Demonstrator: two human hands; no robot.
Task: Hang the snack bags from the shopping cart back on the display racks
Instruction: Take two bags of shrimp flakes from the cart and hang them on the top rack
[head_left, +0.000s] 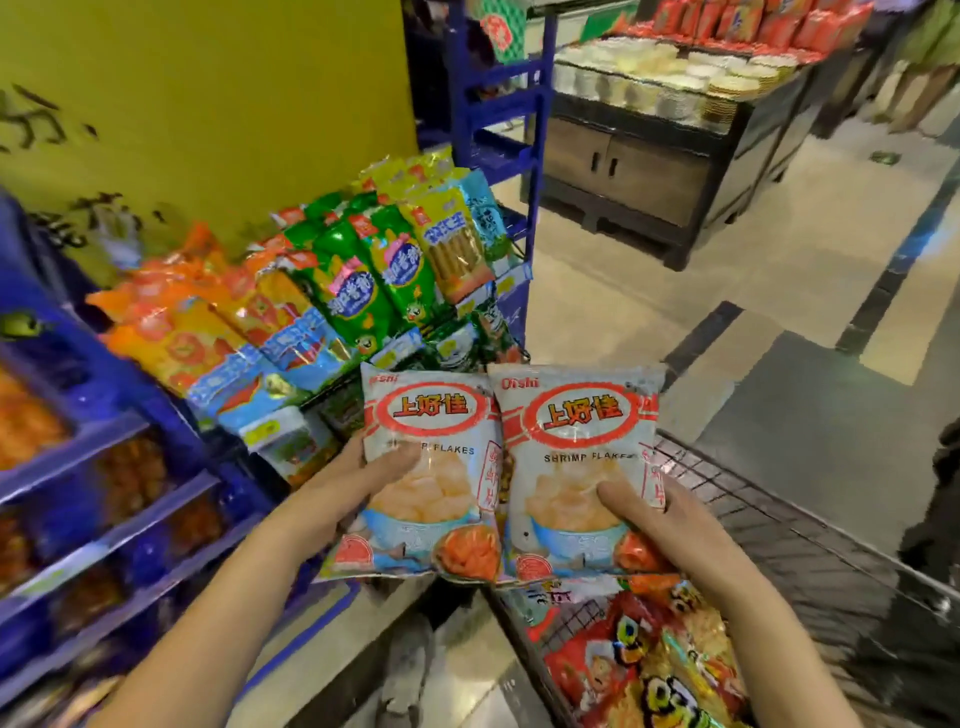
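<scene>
The left hand (363, 475) and right hand (657, 522) are each gripping a shrimp flakes bag (431, 467), fingers curled round it, above the shopping cart (779, 525), probably needing an empty rack hook next.

Yellow wall (208, 78) with dark brush lettering fills 10 to 11 o'clock. Floor (779, 270) is glossy beige tile crossed by dark strips (701, 332), running from 1 to 4 o'clock, with soft glare on the tile. At 1 o'clock a dark wood display island (634, 171) with cabinet doors stands on the floor, with stacked white tubs (649, 78) on top and red packs (753, 21) banked behind them.
</scene>
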